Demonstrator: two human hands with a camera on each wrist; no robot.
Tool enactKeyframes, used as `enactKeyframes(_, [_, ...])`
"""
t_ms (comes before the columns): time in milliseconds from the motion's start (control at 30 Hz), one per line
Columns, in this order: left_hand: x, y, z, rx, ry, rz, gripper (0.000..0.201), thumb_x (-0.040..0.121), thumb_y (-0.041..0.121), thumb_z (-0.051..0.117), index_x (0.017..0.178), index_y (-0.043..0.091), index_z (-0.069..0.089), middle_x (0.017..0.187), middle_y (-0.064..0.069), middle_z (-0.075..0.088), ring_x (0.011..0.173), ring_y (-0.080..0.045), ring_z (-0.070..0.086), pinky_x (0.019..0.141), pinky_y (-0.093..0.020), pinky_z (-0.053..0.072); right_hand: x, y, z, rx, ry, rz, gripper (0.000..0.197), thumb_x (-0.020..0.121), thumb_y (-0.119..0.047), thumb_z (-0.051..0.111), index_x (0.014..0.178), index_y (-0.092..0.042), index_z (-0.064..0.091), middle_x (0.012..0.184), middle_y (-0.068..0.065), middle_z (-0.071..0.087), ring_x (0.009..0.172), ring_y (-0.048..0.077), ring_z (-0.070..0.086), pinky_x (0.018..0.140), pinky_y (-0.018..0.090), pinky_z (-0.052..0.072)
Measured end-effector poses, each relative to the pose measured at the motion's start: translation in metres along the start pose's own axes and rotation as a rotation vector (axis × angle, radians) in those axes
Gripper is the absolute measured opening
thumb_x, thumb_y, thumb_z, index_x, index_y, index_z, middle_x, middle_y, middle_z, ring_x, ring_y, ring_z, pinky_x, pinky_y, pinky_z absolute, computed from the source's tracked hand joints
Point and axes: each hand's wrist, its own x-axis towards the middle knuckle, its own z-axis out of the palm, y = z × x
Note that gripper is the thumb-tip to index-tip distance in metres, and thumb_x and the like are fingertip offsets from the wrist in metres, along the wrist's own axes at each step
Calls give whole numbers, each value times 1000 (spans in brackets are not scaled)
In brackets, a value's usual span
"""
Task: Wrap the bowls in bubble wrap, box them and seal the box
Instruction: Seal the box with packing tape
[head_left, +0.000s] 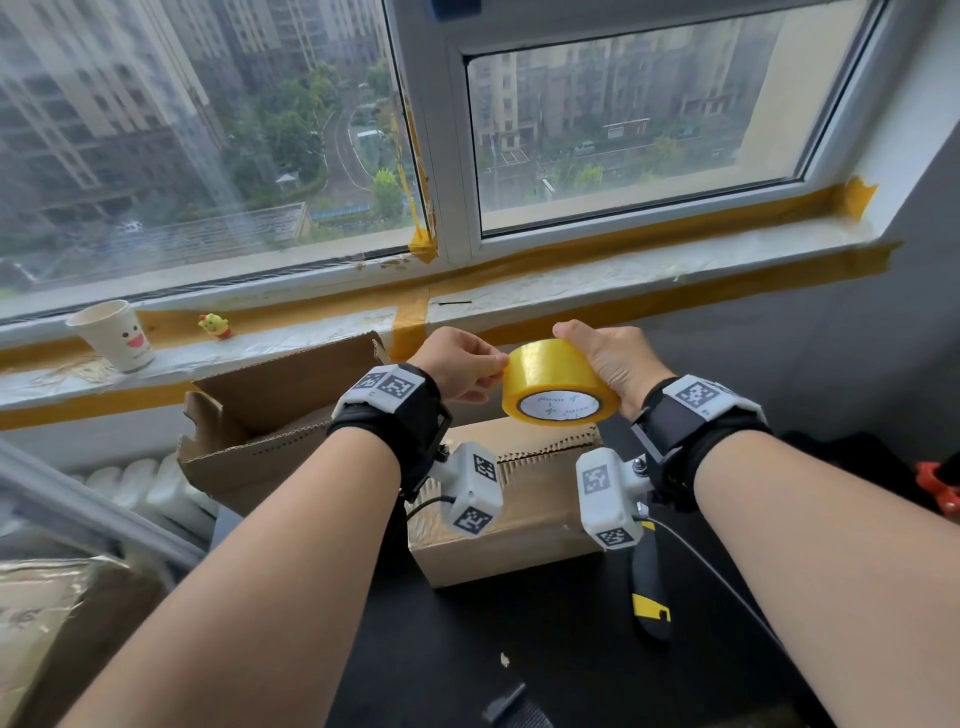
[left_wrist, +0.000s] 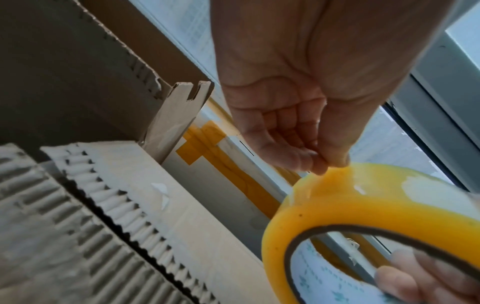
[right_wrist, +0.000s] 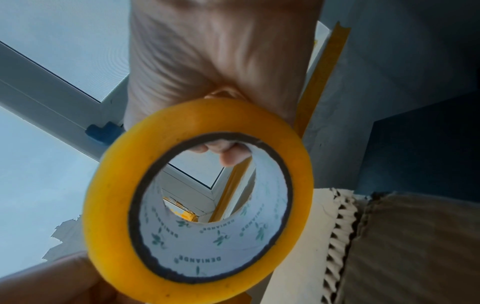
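My right hand (head_left: 608, 364) grips a roll of yellow packing tape (head_left: 558, 387) in the air above a brown cardboard box (head_left: 519, 525). One fingertip (right_wrist: 228, 156) hooks into the roll's core (right_wrist: 207, 236). My left hand (head_left: 470, 371) pinches the tape's loose end (left_wrist: 330, 172) at the roll's left side. The box's top flaps (left_wrist: 161, 205) lie folded down, and their serrated edges meet in a seam. No bowl shows in any view.
A second cardboard box (head_left: 270, 410) stands open behind and left of the first. A black-and-yellow utility knife (head_left: 652, 597) lies on the dark table to the right. On the windowsill stand a paper cup (head_left: 117, 338) and a small yellow toy (head_left: 214, 325).
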Motion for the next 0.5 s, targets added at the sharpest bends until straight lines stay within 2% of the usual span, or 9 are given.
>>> enactKeyframes(167, [-5,3,5,90,-32,43,19,99,24,52,82,18,60,84,-1,59,78,-13,52,66,-22,48,-3,-1,-2,12,-10,24,28,80,-36,73,76,-11,62,80,13,63,71,26,58,69,39,49])
enactKeyframes(300, [-8,8,7,143,-48,83,21,101,18,43,83,15,53,79,-1,52,76,-16,46,64,-23,43,-6,-3,-3,29,-9,27,27,81,-34,72,73,-11,60,74,10,61,65,24,56,66,34,48])
enactKeyframes(400, [-10,14,6,196,-36,113,24,102,16,41,80,15,51,77,-1,49,72,-15,45,63,-24,42,-7,-6,-3,26,-7,24,28,82,-36,71,74,-12,60,73,10,61,64,24,56,66,34,48])
enactKeyframes(500, [-13,18,2,239,-45,118,21,100,15,40,87,9,55,81,-6,51,74,-19,47,65,-27,44,-10,-8,-3,18,-13,7,29,83,-36,70,72,-12,58,73,10,59,63,23,54,63,31,46])
